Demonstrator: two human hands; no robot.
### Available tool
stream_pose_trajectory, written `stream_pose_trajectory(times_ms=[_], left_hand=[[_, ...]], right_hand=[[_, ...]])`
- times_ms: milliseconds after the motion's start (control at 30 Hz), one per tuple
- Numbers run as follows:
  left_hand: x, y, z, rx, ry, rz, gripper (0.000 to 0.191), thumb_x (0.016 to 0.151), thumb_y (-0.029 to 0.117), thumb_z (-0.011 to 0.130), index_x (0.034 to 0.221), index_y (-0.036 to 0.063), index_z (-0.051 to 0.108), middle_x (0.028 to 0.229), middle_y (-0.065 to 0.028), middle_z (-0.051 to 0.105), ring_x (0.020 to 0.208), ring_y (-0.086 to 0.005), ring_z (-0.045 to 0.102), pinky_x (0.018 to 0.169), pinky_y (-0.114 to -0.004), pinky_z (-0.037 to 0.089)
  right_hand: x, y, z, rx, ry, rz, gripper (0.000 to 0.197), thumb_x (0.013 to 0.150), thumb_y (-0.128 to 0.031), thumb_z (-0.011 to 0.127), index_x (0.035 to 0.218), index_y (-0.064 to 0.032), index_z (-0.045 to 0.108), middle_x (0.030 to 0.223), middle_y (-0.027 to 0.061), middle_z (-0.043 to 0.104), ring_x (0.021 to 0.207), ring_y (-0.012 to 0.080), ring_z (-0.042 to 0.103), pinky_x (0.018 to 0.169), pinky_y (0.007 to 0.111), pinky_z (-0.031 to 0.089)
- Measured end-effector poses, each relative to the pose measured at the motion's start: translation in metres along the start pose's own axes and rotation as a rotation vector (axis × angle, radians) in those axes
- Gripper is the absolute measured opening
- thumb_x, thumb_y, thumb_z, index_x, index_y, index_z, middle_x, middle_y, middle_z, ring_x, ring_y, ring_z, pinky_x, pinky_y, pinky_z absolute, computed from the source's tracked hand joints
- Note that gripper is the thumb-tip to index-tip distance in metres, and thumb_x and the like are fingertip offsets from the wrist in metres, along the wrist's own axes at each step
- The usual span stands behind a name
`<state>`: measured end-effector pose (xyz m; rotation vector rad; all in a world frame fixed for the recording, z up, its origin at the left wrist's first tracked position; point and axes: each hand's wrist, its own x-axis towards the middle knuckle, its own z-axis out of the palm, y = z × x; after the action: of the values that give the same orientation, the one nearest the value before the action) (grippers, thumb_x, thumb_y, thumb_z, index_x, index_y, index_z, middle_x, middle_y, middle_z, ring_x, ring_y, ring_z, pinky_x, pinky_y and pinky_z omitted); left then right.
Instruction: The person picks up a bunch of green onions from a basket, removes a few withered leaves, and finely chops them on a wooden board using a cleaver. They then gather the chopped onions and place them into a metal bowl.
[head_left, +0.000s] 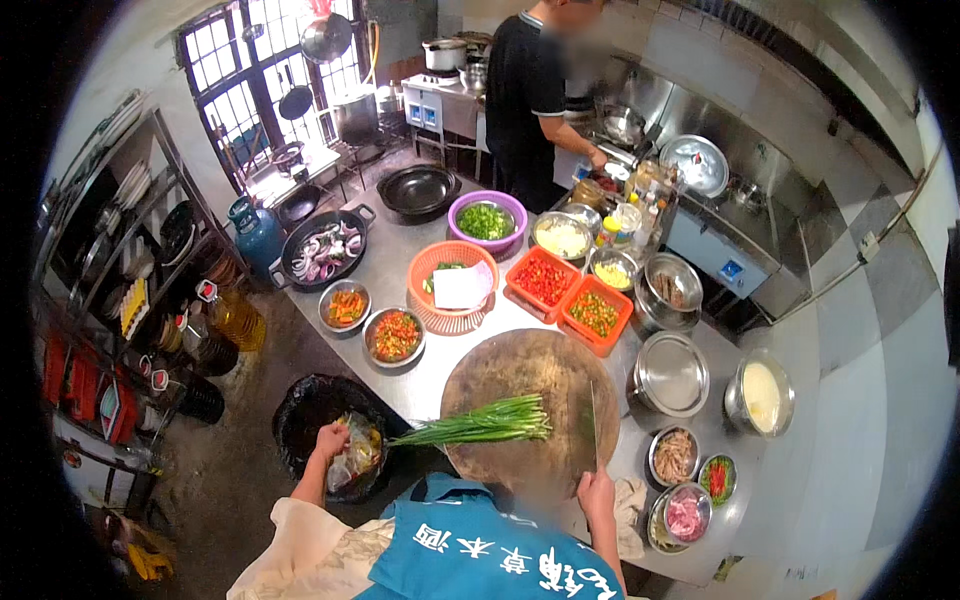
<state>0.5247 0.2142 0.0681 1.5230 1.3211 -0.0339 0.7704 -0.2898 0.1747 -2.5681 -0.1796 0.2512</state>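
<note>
My right hand (596, 491) grips a kitchen knife (595, 424), its blade seen nearly edge-on above the right part of a round wooden chopping board (517, 360). Across the board lies a bundle of green garlic chives or similar long stalks (480, 421), cut ends to the right and tips past the board's left edge. My left hand (334, 440) is over a black-lined waste bin (296, 420) beside the table. Its fingers are curled above clear plastic and scraps (360, 450); whether they hold anything is unclear. A pale cloth (630, 510) lies right of my right hand.
Beyond the board on the steel table (442, 375) stand an orange colander (420, 277), red chopped-pepper baskets (541, 279) and a black pan of sliced onions (326, 251). Metal bowls (673, 375) line the right. A person (525, 97) works by the stove; oil jugs (232, 319) stand on the floor.
</note>
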Motion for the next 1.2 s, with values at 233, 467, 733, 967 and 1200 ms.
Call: stream_pose_trajectory(times_ms=[233, 467, 733, 967, 1200], left_hand=[[-0.008, 0.010, 0.025, -0.023, -0.130, -0.028, 0.020, 0.085, 0.017, 0.061, 0.100, 0.0039, 0.063, 0.079, -0.0072, 0.066, 0.058, -0.0171, 0.064, 0.048, -0.029, 0.050], [0.006, -0.049, 0.021, 0.037, -0.141, 0.028, 0.015, 0.086, 0.018, 0.060, 0.092, 0.0043, 0.064, 0.075, -0.0064, 0.064, 0.051, -0.0154, 0.058, 0.046, -0.029, 0.047], [0.000, -0.097, 0.019, 0.018, -0.201, -0.087, 0.012, 0.084, 0.012, 0.060, 0.084, -0.0001, 0.061, 0.073, -0.0066, 0.060, 0.058, -0.0189, 0.060, 0.048, -0.036, 0.054], [-0.008, -0.121, 0.009, -0.044, -0.146, -0.089, 0.009, 0.079, 0.008, 0.063, 0.084, 0.0005, 0.063, 0.076, -0.0054, 0.060, 0.062, -0.0172, 0.060, 0.050, -0.038, 0.056], [-0.045, -0.149, -0.012, 0.029, -0.176, 0.137, 0.034, 0.086, 0.027, 0.052, 0.057, 0.0079, 0.051, 0.050, -0.0051, 0.055, 0.044, -0.0176, 0.052, 0.046, -0.034, 0.042]], right_hand=[[0.001, 0.002, -0.002, 0.011, -0.005, 0.019, 0.027, 0.083, -0.019, 0.054, 0.097, 0.0032, 0.058, 0.077, 0.0293, 0.061, 0.075, 0.0470, 0.059, 0.069, 0.053, 0.046], [-0.013, -0.040, -0.023, 0.090, -0.038, 0.028, 0.035, 0.084, -0.010, 0.051, 0.115, 0.0025, 0.055, 0.086, 0.0228, 0.063, 0.083, 0.0404, 0.061, 0.074, 0.045, 0.047], [-0.010, -0.006, 0.035, -0.189, 0.155, -0.091, 0.059, 0.079, -0.009, 0.056, 0.135, -0.0026, 0.039, 0.096, 0.0239, 0.053, 0.086, 0.0397, 0.052, 0.074, 0.047, 0.042], [-0.001, -0.011, 0.052, -0.304, 0.151, -0.146, 0.059, 0.077, -0.007, 0.057, 0.134, -0.0037, 0.041, 0.091, 0.0249, 0.053, 0.088, 0.0409, 0.052, 0.072, 0.048, 0.042], [-0.005, -0.049, 0.022, -0.371, 0.040, -0.342, 0.048, 0.069, -0.023, 0.061, 0.113, -0.0027, 0.061, 0.097, 0.0236, 0.060, 0.086, 0.0407, 0.057, 0.079, 0.048, 0.045]])
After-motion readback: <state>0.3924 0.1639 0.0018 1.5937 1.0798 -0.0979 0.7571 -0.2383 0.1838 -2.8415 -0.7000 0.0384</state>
